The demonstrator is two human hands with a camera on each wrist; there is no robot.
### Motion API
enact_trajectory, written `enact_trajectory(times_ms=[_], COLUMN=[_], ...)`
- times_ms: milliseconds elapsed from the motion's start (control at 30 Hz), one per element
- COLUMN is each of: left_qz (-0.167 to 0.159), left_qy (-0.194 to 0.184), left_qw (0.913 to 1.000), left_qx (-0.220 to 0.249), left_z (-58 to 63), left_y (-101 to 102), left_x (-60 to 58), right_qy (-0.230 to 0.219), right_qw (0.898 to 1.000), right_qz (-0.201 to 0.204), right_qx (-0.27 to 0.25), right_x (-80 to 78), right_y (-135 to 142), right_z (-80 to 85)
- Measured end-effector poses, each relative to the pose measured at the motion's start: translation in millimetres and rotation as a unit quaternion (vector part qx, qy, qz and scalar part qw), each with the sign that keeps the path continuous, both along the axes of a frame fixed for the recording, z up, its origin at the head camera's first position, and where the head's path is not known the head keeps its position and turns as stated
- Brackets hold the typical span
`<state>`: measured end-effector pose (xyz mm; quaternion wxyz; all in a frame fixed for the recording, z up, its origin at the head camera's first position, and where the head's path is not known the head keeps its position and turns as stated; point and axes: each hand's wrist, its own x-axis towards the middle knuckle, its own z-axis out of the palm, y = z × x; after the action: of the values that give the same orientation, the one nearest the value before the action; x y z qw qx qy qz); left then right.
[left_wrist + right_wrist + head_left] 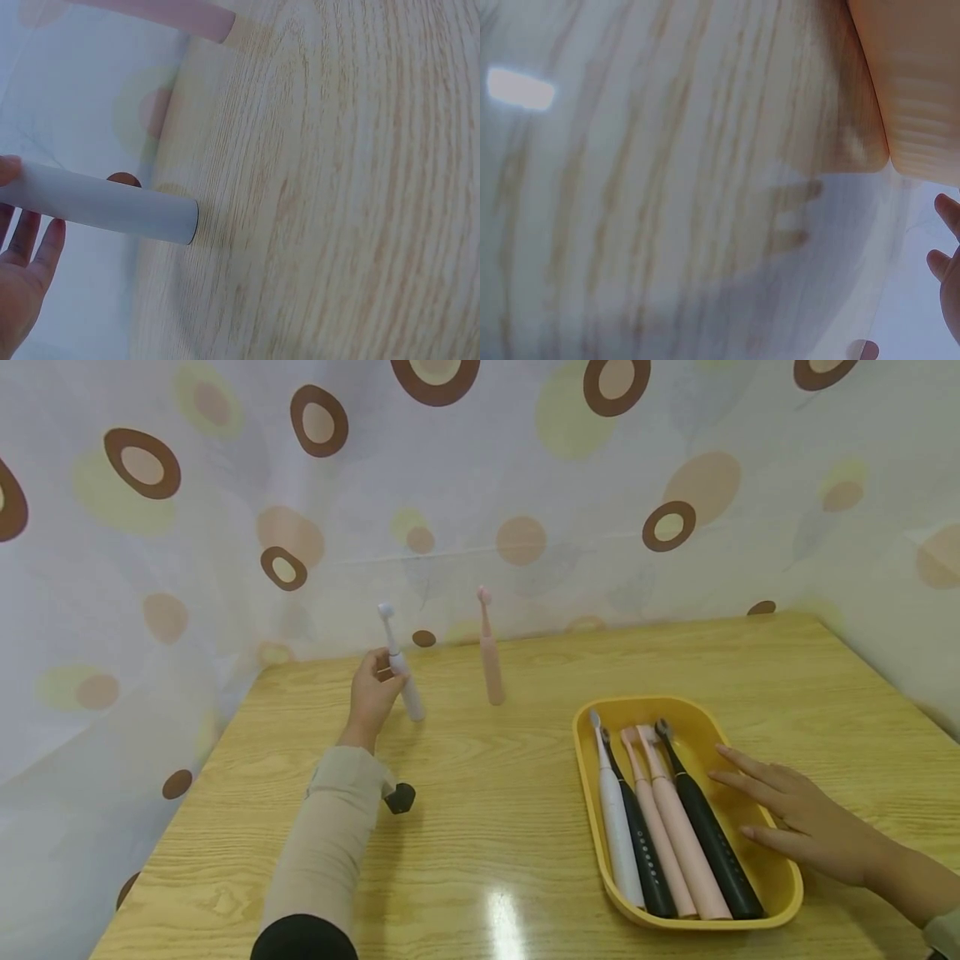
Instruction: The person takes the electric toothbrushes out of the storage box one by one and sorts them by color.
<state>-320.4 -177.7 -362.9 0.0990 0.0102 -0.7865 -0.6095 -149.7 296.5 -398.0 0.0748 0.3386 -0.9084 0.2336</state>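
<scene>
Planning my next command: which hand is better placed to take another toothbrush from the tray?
Probably the right hand: it is empty and near the yellow tray, while the left hand grips a white toothbrush.

No lettering, label, brand, number or sign can be read on anything.
</scene>
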Motion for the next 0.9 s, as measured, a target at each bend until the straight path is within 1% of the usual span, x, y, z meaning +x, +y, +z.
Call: enact_trajectory(times_ms=[200, 433, 700, 900], left_qz=[-0.002, -0.001, 0.001, -0.001], left_qy=[0.001, 0.001, 0.002, 0.009], left_qw=[1.0, 1.0, 1.0, 1.0], left_qx=[0.003, 0.001, 0.009, 0.003], left_z=[0.6, 2.2, 5.1, 6.9], left_y=[-1, -1, -3, -6], left_x=[1.5, 5.3, 11.0, 15.6], right_qy=[-0.001, 0.0, 0.006, 0.002], right_qw=[1.0, 1.0, 1.0, 1.0], right_qz=[0.001, 0.005, 0.011, 0.0], right_qx=[-0.001, -0.001, 0.002, 0.002], right_x=[0.0, 0.1, -1.0, 0.4], right_y=[0, 0, -1, -1], right_z=[-0.2, -0.9, 0.4, 2.4])
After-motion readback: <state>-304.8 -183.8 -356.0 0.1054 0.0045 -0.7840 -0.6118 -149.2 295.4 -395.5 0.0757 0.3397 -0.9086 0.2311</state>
